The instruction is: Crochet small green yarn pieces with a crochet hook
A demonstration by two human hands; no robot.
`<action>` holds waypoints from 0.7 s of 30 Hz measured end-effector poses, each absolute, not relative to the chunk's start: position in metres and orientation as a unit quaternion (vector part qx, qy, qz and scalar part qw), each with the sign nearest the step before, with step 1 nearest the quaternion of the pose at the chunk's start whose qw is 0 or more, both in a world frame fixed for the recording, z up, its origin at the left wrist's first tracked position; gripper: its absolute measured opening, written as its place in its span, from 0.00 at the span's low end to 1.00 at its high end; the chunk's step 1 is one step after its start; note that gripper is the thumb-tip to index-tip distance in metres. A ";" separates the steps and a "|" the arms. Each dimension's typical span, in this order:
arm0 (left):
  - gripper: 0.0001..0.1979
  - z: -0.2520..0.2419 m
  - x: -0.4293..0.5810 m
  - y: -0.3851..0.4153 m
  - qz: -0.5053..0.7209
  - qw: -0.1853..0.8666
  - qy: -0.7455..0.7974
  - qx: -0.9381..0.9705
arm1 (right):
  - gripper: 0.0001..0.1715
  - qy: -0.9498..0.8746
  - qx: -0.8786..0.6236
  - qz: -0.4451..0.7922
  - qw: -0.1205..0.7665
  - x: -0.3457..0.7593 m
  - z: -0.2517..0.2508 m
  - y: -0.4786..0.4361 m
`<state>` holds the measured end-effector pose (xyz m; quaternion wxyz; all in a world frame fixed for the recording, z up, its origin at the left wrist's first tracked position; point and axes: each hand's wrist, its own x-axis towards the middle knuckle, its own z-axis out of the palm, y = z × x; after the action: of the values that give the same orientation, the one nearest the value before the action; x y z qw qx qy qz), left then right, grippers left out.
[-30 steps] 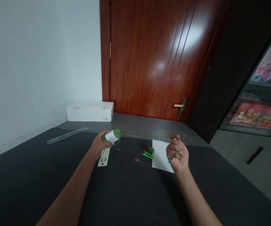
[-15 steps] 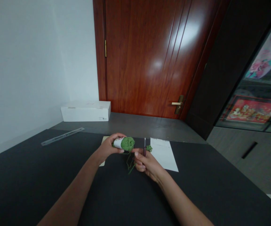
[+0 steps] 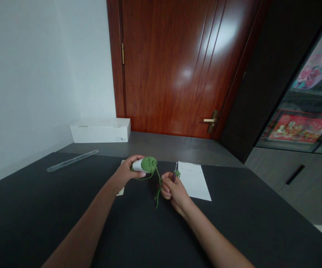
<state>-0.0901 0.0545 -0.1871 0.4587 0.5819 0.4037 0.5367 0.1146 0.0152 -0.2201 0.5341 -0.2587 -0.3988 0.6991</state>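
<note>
I have the left hand [image 3: 127, 170] wrapped around a plump, white-banded skein of green yarn [image 3: 150, 165], held over the middle of the dark matte tabletop [image 3: 138, 230], toward its far edge. The right hand [image 3: 174, 190] is closed on a slim hook with a dark handle and a thin metal shaft [image 3: 174, 176], its tip pointing up. A loose green strand [image 3: 157, 199] drops from the skein and dangles beside the right fingers; I can't tell whether they pinch it. I judge the step in hand to be managing the yarn between skein and hook, with no loop that I can make out on the tip. As I see it, the next move calls for a steady hold on the skein, a little slack, and the hook's tip kept clear of the dangling ends. Just behind the right hand sits a small, bunched green yarn piece [image 3: 178, 174], beside a white perforated paper sheet [image 3: 196, 182]. Farther out, a long, clear plastic ruler [image 3: 73, 161] lies near the tabletop's far left corner.
</note>
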 end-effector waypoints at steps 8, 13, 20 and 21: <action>0.33 -0.191 -0.109 0.067 0.632 0.447 0.439 0.455 | 0.24 -0.240 -0.195 0.732 0.607 0.135 -0.230 0.034; 0.33 -0.194 -0.105 0.065 0.601 0.464 0.448 0.473 | 0.17 -0.200 -0.150 0.668 0.700 0.169 -0.229 0.050; 0.32 -0.194 -0.099 0.061 0.544 0.467 0.443 0.538 | 0.11 -0.223 -0.170 0.693 0.664 0.168 -0.232 0.054; 0.31 -0.193 -0.099 0.061 0.543 0.462 0.442 0.544 | 0.09 -0.225 -0.175 0.700 0.654 0.165 -0.230 0.053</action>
<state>-0.0989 0.0606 -0.1935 0.4624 0.5442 0.4416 0.5432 0.1645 0.0528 -0.2305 0.6542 -0.1755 -0.2249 0.7004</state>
